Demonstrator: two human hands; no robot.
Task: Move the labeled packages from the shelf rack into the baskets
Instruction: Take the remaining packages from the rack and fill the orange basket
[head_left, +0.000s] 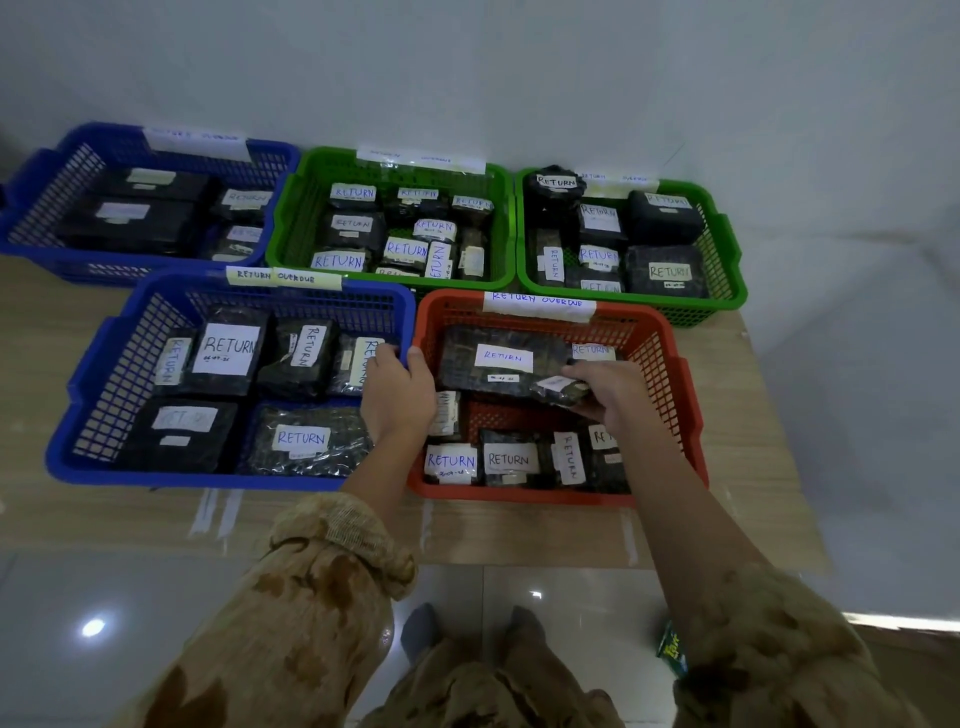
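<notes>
Five plastic baskets of black wrapped packages with white RETURN labels stand on a wooden table. My right hand (610, 395) holds a small black labeled package (561, 388) inside the red basket (670, 353), just above a large flat package (498, 358). My left hand (397, 395) grips the adjoining rims where the near blue basket (93, 364) meets the red one, fingers curled over the edge. The shelf rack is out of view.
Behind stand a second blue basket (47, 176) at the left and two green baskets (291, 223) (727, 244), all against a white wall. The table edge (467, 556) runs in front of me, with tiled floor and my feet below.
</notes>
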